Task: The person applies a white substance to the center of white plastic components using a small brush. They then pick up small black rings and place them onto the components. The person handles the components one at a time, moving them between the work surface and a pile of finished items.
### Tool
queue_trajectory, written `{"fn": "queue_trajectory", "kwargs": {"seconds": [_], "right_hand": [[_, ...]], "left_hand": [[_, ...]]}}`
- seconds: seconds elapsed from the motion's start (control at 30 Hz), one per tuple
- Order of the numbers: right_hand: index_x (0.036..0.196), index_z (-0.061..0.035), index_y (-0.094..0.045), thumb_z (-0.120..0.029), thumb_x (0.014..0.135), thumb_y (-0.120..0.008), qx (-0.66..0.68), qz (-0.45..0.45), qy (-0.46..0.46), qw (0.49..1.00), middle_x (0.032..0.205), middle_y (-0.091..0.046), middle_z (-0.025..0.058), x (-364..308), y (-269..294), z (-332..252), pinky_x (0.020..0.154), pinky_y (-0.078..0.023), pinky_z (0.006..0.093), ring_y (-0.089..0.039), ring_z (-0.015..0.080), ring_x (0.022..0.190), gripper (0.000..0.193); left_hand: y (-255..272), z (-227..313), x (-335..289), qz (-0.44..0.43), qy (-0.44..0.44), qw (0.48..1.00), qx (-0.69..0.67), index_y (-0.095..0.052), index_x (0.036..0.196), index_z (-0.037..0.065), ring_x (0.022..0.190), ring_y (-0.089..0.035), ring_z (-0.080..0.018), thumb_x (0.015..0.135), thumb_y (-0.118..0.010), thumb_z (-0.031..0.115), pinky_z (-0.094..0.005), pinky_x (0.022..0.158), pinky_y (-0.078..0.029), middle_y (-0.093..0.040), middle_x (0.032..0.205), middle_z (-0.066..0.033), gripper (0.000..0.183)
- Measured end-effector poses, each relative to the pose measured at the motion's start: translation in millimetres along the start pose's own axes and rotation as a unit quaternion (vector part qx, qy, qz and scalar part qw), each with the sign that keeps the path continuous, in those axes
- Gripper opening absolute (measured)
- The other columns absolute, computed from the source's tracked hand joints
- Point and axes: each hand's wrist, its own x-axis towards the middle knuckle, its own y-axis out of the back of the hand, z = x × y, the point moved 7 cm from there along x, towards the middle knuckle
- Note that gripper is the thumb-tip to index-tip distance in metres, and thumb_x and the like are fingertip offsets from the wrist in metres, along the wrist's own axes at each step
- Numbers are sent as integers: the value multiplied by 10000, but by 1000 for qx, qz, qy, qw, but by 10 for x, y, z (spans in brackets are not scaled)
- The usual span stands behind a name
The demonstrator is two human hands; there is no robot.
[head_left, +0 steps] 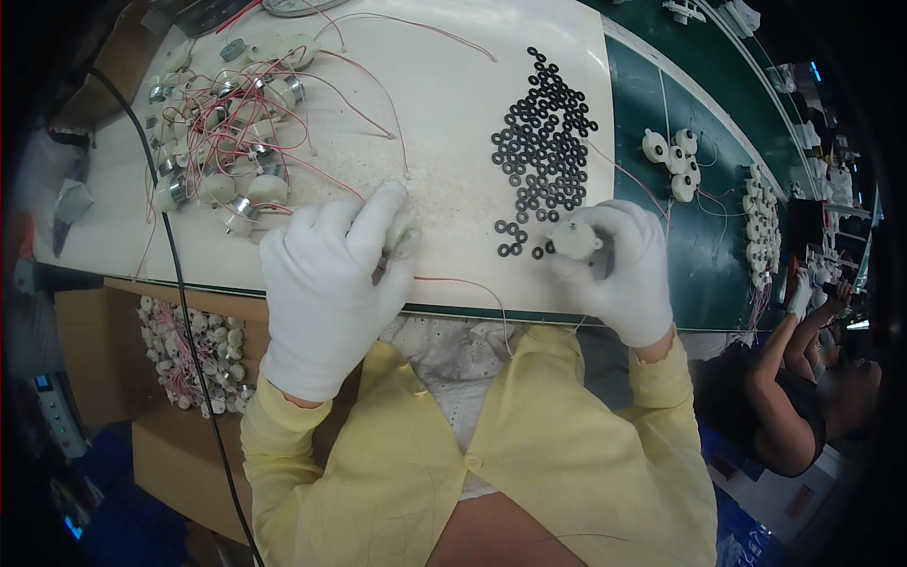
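Observation:
My left hand (326,279), in a white glove, is closed on a small motor (401,230) with an off-white housing, mostly hidden by the fingers. A red wire (472,282) runs from beside that hand toward the table's front edge. In my right hand (625,274), gloved too, a round off-white motor (574,239) sits between thumb and fingers, slightly blurred. Just left of it lie loose black rubber rings (540,151), spread in a long patch up the white table top. At the far left, motors with red wires (227,132) form a tangled heap.
A cardboard box (194,354) of wired off-white parts stands below the table at left. A black cable (184,293) crosses in front of it. On the green mat at right lie several round motors (675,161) and a long row of others (761,227). Another person (779,402) sits at right.

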Motion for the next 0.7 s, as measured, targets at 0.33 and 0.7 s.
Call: {"fn": "queue_trajectory", "kwargs": {"seconds": [0.33,0.7], "right_hand": [[1279,-30,-499,-30,732,-780,641,-99,-339,681,965,-640,114,-493,77,611,628,-523,275,-600,141,726,615],[1284,67,-609,-673,979,-497,799,-146,-227,537,874,-604,171,-408,-78,378,526,-376,277,-481,153,597,808]], "left_hand": [[-11,-20,12,-9,7,1000,-16,-693,1204,142,734,-541,-232,830,-779,166,-397,666,-412,-565,803,-4,385],[-3,-22,21,-8,4,1000,-19,-698,1187,138,729,-541,-232,833,-778,162,-395,657,-417,-559,791,-6,364]]}}
